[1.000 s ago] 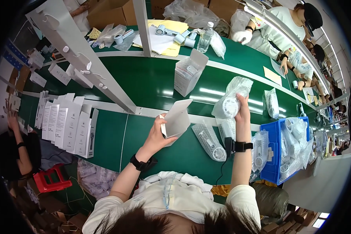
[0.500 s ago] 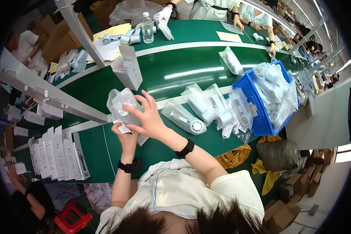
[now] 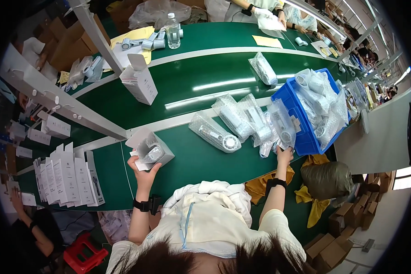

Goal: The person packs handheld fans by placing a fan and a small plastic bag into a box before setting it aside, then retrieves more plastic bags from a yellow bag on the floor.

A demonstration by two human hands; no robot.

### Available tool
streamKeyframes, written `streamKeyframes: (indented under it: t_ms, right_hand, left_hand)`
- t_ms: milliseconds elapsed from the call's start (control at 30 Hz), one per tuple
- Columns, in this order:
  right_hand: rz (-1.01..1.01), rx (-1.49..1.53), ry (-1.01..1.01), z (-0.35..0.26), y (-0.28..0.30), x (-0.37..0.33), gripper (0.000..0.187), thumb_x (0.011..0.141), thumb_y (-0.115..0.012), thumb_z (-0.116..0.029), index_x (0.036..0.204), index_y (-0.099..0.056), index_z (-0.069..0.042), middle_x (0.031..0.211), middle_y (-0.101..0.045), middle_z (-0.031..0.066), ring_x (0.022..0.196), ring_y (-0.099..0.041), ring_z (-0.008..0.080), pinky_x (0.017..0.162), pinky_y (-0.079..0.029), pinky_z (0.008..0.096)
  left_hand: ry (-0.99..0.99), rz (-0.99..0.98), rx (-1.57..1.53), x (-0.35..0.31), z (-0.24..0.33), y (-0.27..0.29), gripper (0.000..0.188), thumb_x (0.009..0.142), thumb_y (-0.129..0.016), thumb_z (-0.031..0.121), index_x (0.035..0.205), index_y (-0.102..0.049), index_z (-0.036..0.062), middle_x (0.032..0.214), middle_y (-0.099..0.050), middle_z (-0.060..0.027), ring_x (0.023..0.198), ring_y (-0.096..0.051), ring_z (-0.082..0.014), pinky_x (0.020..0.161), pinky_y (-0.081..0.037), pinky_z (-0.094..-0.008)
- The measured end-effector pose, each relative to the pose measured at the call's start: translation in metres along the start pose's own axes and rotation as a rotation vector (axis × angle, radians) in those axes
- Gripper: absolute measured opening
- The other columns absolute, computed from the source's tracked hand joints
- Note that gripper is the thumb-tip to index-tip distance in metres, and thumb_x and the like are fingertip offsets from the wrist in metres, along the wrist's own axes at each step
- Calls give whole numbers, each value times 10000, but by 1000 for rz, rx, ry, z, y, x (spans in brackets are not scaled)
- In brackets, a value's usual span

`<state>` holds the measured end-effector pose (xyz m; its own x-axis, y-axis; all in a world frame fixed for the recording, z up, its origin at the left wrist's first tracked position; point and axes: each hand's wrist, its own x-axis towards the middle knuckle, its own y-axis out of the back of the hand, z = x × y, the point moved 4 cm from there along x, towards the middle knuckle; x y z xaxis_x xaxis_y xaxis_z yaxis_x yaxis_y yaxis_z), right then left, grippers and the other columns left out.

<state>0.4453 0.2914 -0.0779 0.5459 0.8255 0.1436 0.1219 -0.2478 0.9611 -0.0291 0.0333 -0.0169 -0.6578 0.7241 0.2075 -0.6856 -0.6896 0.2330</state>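
My left hand (image 3: 144, 177) grips an open white carton (image 3: 165, 152) by its lower edge and flap, on the green bench. Inside that carton sits a handheld device in clear bubble wrap (image 3: 153, 153). Over to the right, my right hand (image 3: 285, 155) is closed at the lower end of the clear plastic bags beside the blue bin; its fingertips are partly hidden, so what they pinch is unclear. Just above it lies a bubble-wrapped handheld fan (image 3: 284, 125). More bagged devices (image 3: 217, 135) lie between my hands.
A blue bin (image 3: 311, 138) heaped with bagged devices stands at the right. Flat white cartons (image 3: 68, 180) stand in a row at the left. A filled carton (image 3: 144, 86) stands on the conveyor by a metal post (image 3: 96, 39). Co-workers work across the bench.
The bubble-wrapped device has gone from my hands into the carton. My right hand has moved right to the bags by the bin. The conveyor carton and bagged device have shifted left.
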Motion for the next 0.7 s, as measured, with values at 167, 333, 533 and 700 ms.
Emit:
streamKeyframes:
  t_ms: [167, 333, 533, 700]
  right_hand:
    - [-149, 220, 53, 0, -7, 3, 415, 719, -668, -247, 1048, -539, -28, 1085, -528, 206, 985, -513, 355, 786, -429, 442]
    - [100, 262, 306, -50, 82, -29, 290, 718, -654, -100, 978, -573, 0, 890, -604, 178, 813, -569, 328, 705, -454, 366]
    - [-212, 1138, 1314, -213, 179, -172, 174, 705, -602, 76, 854, -588, -13, 754, -538, 77, 721, -520, 209, 729, -430, 308]
    - [-152, 1022, 2271, -266, 186, -275, 177, 639, -593, -57, 816, -584, -63, 813, -572, 34, 782, -556, 183, 895, -398, 421]
  left_hand:
    - [-142, 121, 88, 7, 38, 5, 666, 642, -759, 118, 1141, -321, 72, 1267, -327, -191, 1142, -398, -299, 937, -341, -359]
    - [-180, 131, 414, 25, 82, 8, 368, 626, -723, 67, 938, -535, 11, 1050, -505, -129, 917, -517, -239, 785, -412, -311]
    - [-31, 126, 376, 36, 79, 16, 135, 633, -688, 23, 702, -585, -29, 791, -588, -92, 637, -558, -169, 568, -420, -265]
    - [118, 108, 345, 49, 81, 19, 141, 643, -680, 21, 710, -575, -44, 783, -611, -122, 636, -580, -208, 585, -445, -279]
